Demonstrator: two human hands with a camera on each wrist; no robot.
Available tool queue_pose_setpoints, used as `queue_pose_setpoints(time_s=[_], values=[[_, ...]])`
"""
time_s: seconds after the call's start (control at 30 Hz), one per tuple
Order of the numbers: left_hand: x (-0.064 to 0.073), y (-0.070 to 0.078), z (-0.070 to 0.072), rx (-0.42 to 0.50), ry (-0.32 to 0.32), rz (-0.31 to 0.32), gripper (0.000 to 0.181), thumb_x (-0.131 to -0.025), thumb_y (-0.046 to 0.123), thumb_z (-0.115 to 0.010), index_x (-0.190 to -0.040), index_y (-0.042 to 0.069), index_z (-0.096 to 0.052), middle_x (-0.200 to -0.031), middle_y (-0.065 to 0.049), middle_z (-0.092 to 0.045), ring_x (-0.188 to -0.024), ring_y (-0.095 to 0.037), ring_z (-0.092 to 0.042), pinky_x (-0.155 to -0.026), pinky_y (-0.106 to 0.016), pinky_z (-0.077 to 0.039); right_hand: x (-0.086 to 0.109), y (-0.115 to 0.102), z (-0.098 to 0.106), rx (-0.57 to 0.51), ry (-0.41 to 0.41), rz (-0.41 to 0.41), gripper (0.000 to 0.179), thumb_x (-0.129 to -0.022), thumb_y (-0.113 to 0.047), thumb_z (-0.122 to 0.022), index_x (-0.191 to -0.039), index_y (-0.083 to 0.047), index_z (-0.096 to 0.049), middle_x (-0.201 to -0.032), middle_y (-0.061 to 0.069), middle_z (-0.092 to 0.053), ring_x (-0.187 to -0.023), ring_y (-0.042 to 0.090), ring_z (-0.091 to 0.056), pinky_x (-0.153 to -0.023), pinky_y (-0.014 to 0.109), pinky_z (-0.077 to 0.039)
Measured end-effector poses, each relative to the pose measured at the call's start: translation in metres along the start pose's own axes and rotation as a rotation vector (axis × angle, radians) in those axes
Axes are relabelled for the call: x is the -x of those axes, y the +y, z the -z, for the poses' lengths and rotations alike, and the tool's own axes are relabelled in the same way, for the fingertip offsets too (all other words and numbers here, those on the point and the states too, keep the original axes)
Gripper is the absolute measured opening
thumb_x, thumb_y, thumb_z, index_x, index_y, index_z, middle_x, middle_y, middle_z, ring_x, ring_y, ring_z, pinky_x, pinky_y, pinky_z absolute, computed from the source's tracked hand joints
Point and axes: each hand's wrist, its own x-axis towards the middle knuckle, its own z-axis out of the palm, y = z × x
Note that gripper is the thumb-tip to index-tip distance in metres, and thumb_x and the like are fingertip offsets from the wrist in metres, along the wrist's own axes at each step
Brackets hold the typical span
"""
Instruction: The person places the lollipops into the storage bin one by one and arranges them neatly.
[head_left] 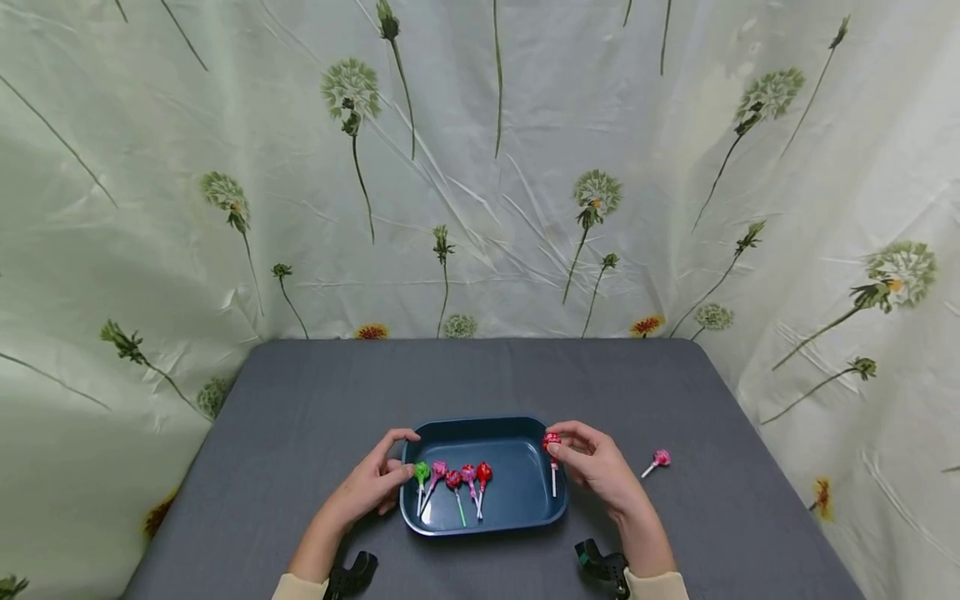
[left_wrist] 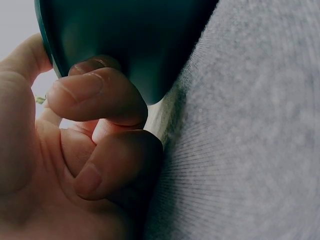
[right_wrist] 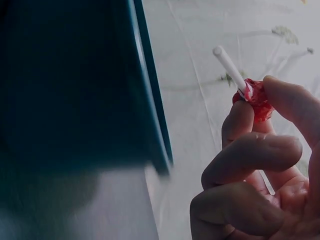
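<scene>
A dark blue tray (head_left: 517, 467) lies on the table. My left hand (head_left: 367, 482) grips its left edge, with the thumb and index finger at the rim. In the left wrist view, the other fingers (left_wrist: 100, 95) curl against the tray's outer wall (left_wrist: 135, 45). Between thumb and fingertips my right hand (head_left: 600, 471) pinches a red lollipop (head_left: 552, 442) by its wrapped head, over the tray's right rim. Its white stick (right_wrist: 229, 68) points down in the head view. Inside the tray, a green lollipop (head_left: 422, 472), a pink lollipop (head_left: 439, 472) and several red and pink ones lie in a row on the left.
A single pink lollipop (head_left: 661, 457) rests on the grey tablecloth (head_left: 480, 379), right of my right hand. Behind and around the table hangs a pale curtain (head_left: 465, 192) with dandelion prints. Black wrist mounts (head_left: 352, 575) sit below both hands.
</scene>
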Motion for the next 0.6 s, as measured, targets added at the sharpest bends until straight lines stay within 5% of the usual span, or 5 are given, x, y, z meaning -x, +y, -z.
queue_pose_setpoints(time_s=[0.2,0.6], values=[[-0.002,0.002,0.003,0.000,0.000,0.000,0.052,-0.107,0.022,-0.061,-0.152,0.015,-0.036,-0.068,0.000,-0.053,-0.049,-0.011,-0.047,-0.049,-0.023,-0.044,-0.006,-0.003,-0.023,-0.024,-0.095,0.021,0.041,-0.100,-0.027,-0.075,-0.130,-0.001,-0.065,-0.087,-0.004,-0.067,-0.055,0.010,-0.043,-0.056,0.023,-0.041],[0.001,-0.003,0.001,0.025,-0.025,-0.031,0.052,-0.107,0.020,-0.060,-0.152,0.013,-0.034,-0.065,0.002,-0.051,-0.047,-0.009,-0.046,-0.048,-0.023,-0.044,-0.005,-0.002,-0.049,0.039,-0.131,0.013,0.040,-0.099,-0.030,-0.076,-0.128,-0.003,-0.068,-0.088,0.005,-0.065,-0.055,0.012,-0.046,-0.054,0.024,-0.041]])
